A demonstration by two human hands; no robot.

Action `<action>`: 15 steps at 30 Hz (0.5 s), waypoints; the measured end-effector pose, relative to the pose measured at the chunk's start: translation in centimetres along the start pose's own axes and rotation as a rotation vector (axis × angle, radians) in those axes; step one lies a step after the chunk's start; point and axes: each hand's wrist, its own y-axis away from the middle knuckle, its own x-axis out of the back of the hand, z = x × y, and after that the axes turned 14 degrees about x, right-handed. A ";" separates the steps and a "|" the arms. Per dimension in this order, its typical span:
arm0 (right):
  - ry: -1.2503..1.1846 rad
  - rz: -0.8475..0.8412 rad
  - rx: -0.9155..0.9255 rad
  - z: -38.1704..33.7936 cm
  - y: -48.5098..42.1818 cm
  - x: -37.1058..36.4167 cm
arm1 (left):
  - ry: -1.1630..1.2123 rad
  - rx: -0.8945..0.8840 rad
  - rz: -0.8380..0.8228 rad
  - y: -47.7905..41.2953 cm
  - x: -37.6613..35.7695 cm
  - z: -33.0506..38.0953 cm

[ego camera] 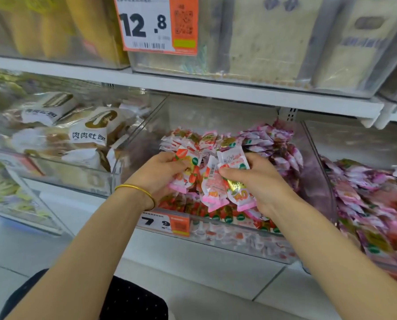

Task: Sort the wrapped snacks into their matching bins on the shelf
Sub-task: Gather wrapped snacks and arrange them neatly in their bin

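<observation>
Both my hands are over the middle clear bin (243, 241). My left hand (162, 175), with a gold bangle on the wrist, grips a bunch of red-and-white wrapped snacks (183, 179). My right hand (259, 181) holds several pink-and-white snack packets (229, 176) fanned out between thumb and fingers. The bin under them holds red-and-white snacks at the front and left (192, 139) and purple-pink ones piled at the back right (276, 144).
A clear bin of wrapped bread (77, 139) stands at the left. Another bin of pink and purple snacks (373, 195) is at the right. Price tags hang on the upper shelf (155, 24) and on the middle bin's front (167, 222). Upper bins hold larger packs.
</observation>
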 end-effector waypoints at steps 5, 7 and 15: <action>0.314 0.032 0.213 -1.1 0.5 0.5 | -0.319 -0.167 0.091 -0.3 1.0 -0.7; 0.442 0.029 0.314 -2.0 0.9 0.7 | -0.380 -0.207 0.074 -0.1 1.0 -0.9; 0.636 -0.268 0.247 -2.6 1.6 -0.8 | -1.005 -0.379 0.078 -0.9 0.9 -1.8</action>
